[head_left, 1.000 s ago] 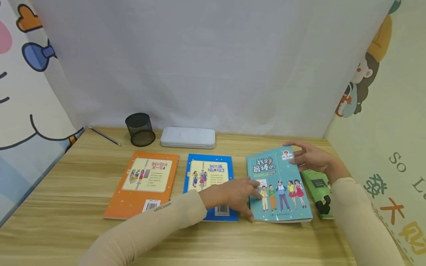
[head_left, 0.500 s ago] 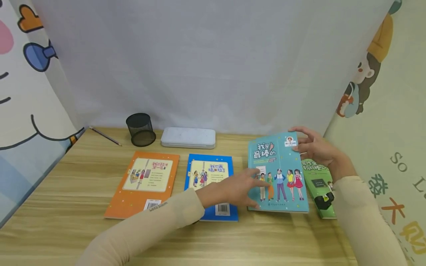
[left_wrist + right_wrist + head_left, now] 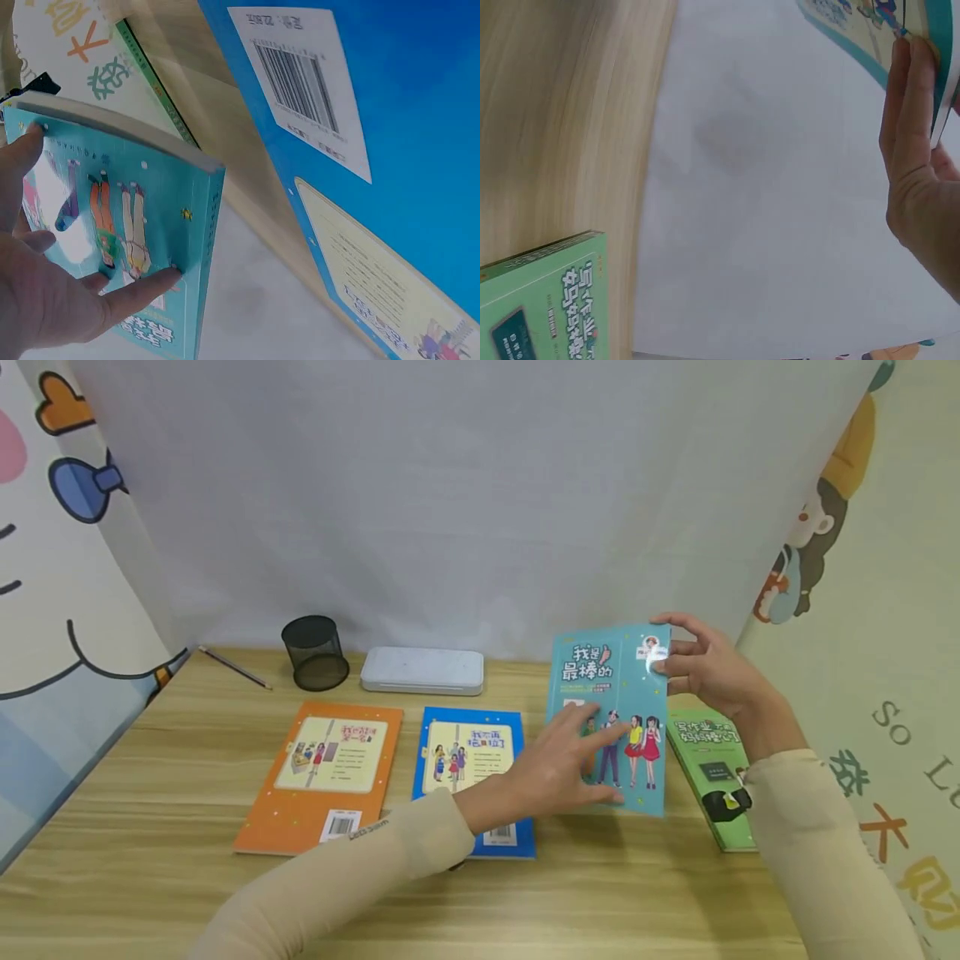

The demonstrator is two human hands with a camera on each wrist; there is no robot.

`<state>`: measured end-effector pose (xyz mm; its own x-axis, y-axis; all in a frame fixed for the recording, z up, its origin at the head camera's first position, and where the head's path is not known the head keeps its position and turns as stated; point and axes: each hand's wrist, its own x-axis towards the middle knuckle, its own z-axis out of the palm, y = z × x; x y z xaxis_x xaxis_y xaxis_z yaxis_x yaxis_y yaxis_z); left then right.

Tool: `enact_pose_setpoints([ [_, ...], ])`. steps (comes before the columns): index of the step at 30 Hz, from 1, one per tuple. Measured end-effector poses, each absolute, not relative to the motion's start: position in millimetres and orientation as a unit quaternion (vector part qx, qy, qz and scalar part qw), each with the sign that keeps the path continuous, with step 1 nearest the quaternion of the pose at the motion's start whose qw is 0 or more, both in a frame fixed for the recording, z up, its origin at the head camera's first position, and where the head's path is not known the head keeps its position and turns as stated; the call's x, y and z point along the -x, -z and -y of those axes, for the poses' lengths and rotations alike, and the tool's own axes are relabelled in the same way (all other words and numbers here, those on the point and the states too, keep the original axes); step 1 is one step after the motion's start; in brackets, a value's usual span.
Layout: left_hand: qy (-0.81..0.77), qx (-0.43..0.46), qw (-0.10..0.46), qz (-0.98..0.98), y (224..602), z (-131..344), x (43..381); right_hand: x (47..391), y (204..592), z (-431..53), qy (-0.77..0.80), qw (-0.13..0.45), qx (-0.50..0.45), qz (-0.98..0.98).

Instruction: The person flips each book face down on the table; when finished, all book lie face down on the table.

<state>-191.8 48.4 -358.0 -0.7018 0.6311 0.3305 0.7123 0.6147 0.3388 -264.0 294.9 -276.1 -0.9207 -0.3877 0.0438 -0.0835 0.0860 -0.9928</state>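
A teal paperback book [image 3: 637,689] is raised above the right part of the table, its front cover with cartoon children facing me. My right hand [image 3: 712,677] pinches its upper right corner; in the right wrist view, the fingers [image 3: 907,112] lie along the back cover. Across the lower left of the front cover, my left hand [image 3: 558,768] rests with spread fingers, hiding some of the pictures. The left wrist view shows its fingertips on the teal book [image 3: 150,176]. A green book [image 3: 716,768] lies to the right, below my right forearm.
A blue book [image 3: 468,760], partly under my left arm, and an orange book [image 3: 330,777] lie back cover up on the wooden table. Behind them are a pencil [image 3: 236,667], a black mesh pen holder [image 3: 315,652] and a pale case [image 3: 423,670], before a white curtain [image 3: 450,510].
The teal book has risen off the table and tilted more upright, moving back and slightly left with both hands. More of the green book now shows. The other things stay put.
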Motion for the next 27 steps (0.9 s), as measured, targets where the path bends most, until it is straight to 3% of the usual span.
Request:
enact_pose_setpoints([
  [10, 0.243, 0.345, 0.124, 0.898, 348, -64, 176, 245, 252, -272, 0.631, 0.042, 0.077, -0.771],
  [20, 0.256, 0.354, 0.128, 0.891, 349, -65, 175, 241, 248, -259, 0.648, 0.016, 0.027, -0.761],
  [27, 0.287, 0.411, 0.049, 0.864, 339, -47, 187, 241, 247, -259, 0.646, 0.004, 0.009, -0.763],
])
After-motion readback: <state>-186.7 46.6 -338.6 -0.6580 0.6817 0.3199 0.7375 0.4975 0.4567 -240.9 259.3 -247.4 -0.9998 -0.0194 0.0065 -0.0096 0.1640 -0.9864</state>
